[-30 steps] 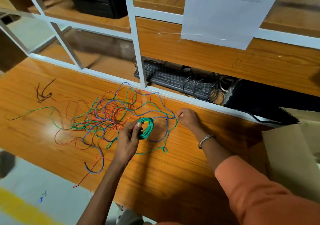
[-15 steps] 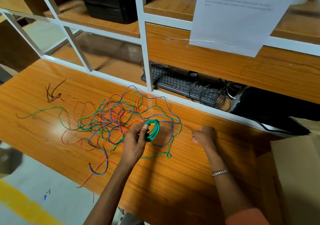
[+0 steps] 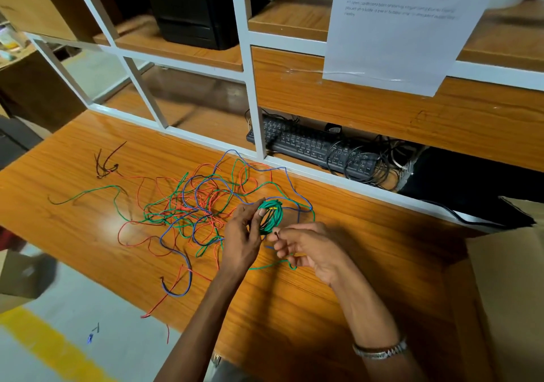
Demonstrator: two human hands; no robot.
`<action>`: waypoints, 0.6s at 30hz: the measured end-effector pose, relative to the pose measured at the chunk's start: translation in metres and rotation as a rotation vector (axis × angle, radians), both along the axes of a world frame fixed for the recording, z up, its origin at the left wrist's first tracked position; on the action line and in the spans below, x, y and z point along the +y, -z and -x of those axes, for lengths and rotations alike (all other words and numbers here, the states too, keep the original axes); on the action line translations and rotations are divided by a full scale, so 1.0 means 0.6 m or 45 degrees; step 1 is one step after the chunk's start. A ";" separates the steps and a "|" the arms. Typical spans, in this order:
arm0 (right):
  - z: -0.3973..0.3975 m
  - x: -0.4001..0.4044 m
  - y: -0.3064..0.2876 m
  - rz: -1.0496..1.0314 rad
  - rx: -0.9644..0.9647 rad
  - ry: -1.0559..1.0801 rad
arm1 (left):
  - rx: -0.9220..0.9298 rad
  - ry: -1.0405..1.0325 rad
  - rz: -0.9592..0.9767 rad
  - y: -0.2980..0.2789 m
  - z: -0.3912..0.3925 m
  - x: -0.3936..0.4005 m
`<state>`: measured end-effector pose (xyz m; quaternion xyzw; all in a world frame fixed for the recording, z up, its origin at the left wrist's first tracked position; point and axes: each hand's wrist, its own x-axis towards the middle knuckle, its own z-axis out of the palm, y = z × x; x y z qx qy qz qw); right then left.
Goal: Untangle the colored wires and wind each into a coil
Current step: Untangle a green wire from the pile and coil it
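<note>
Hands meet over the wooden desk (image 3: pixel 294 317), just right of a loose tangle of wires (image 3: pixel 194 208). The left hand (image 3: pixel 241 240) grips a small green coil (image 3: pixel 272 215), thumb and fingers curled round its left side, holding it upright just above the desktop. The right hand (image 3: pixel 309 249) sits just beside the coil's lower edge and pinches a short dark wire tip (image 3: pixel 276 236) between thumb and forefinger, its other fingers loosely curled; a silver bracelet (image 3: pixel 379 350) circles that wrist. A green strand (image 3: pixel 265 267) runs along the desk under both hands. The tangle mixes red, green and blue wires spread flat on the desk, with a blue wire (image 3: pixel 176 292) looping toward the near edge and a red wire end (image 3: pixel 147 314) trailing off it. A green wire end (image 3: pixel 85 193) stretches out to the left, and a few short dark wire pieces (image 3: pixel 106 165) lie apart at the far left. Behind the white frame (image 3: pixel 259 134), a black keyboard (image 3: pixel 312 146) rests on a lower shelf among black cables. A printed sheet (image 3: pixel 394 34) hangs on the shelving above, and a cardboard box (image 3: pixel 512 293) stands at the right
</note>
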<state>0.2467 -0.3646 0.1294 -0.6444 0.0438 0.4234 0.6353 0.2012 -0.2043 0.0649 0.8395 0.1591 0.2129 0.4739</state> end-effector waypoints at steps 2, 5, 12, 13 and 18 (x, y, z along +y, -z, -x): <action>0.008 0.003 -0.001 0.053 0.037 0.001 | -0.038 -0.012 0.006 -0.005 0.004 -0.002; 0.009 0.003 -0.006 0.123 0.065 0.032 | -0.079 -0.020 0.012 -0.018 0.005 -0.009; 0.005 0.009 -0.013 0.085 0.030 0.207 | -0.106 0.137 -0.110 -0.025 0.011 -0.032; 0.005 0.008 -0.013 0.056 0.017 0.247 | -0.121 0.161 -0.138 -0.026 0.012 -0.036; 0.012 0.001 0.003 -0.079 -0.176 0.302 | -0.184 0.216 -0.160 -0.032 0.017 -0.040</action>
